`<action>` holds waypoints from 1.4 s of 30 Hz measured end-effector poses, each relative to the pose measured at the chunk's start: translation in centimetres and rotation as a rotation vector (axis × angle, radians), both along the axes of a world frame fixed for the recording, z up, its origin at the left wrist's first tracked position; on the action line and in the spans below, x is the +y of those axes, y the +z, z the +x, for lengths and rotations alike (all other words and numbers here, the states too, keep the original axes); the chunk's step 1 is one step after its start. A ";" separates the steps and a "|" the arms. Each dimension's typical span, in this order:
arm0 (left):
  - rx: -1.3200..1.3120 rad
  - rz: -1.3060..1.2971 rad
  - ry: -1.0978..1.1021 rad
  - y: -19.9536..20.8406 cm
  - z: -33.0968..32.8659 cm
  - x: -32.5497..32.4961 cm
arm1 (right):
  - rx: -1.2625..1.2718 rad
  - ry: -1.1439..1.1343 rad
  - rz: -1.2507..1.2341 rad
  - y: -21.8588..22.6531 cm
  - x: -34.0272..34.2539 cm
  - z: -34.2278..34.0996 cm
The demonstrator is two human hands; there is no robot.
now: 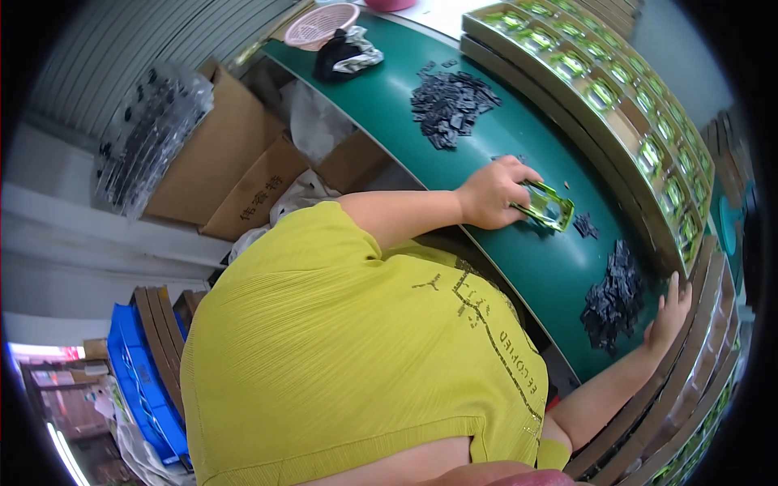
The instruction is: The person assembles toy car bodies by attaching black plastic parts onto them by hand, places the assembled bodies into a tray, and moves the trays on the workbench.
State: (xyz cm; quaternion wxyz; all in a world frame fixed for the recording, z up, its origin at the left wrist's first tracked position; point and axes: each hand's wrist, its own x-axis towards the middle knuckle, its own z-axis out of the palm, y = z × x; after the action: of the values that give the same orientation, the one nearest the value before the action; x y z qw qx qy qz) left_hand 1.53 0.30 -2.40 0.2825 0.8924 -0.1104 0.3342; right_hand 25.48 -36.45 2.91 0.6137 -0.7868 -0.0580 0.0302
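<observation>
My left hand [496, 194] is closed on one end of a bright green toy car body [549, 207], an open plastic shell, low over the green tabletop [519, 267]. Its far end reaches toward a few small black flat pieces [585, 226]. To the right, my right hand [668, 314] has its fingers stretched out and apart, beside the corner of the cardboard box; nothing shows in it. Close to that hand lies a heap of small black plastic pieces [613, 298]. A second heap of black pieces [452, 108] is farther off, beyond my left hand.
Along the table's far side stands a partitioned cardboard box [559, 105] with green car bodies in its cells. More stacked boxes [648, 421] flank my right arm. A pink basket [322, 26] and a black-and-white cloth [348, 55] sit at the far left; cartons [235, 162] stand below.
</observation>
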 end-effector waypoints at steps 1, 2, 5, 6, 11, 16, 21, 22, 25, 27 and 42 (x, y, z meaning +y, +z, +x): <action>-0.011 0.000 0.014 0.2 0.0 -0.1 | -0.020 0.000 -0.011 0.4 -0.1 -0.6; -0.021 0.002 0.008 0.4 -0.1 -0.2 | -0.038 0.000 -0.023 0.6 -0.6 -1.1; -0.036 -0.010 0.005 0.5 -0.1 -0.3 | -0.078 0.007 -0.047 1.3 -0.7 -2.8; -0.038 -0.018 0.009 0.4 -0.1 -0.3 | -0.135 0.011 -0.074 1.7 -0.2 -4.0; -0.076 -0.018 0.097 0.6 -1.3 0.6 | -0.694 -0.100 -0.409 1.2 3.4 -10.9; -0.018 0.181 0.191 0.2 -3.7 5.5 | -1.118 0.187 -0.365 -1.7 6.4 -18.9; -0.065 0.254 0.125 0.2 -3.2 6.6 | -1.126 0.018 -0.430 -1.9 5.6 -19.8; -0.081 0.265 0.108 0.3 -3.0 6.6 | -1.108 -0.092 -0.437 -2.0 4.8 -19.4; -0.030 0.245 0.163 0.1 -3.7 7.3 | -1.062 -0.282 -0.486 -2.3 1.3 -18.6; -0.023 0.226 0.135 0.6 -3.5 7.1 | -1.042 -0.382 -0.525 -3.0 -1.7 -19.0; 0.015 0.377 -0.073 2.1 -1.9 5.4 | -0.784 -0.519 -0.647 -6.5 -7.4 -16.8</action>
State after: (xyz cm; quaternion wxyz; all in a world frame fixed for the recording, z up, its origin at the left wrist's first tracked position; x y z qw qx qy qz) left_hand -0.36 5.67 -0.33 0.1230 0.9274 -0.2012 0.2904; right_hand 8.68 -43.84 -3.62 0.2615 -0.8754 -0.0741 -0.3998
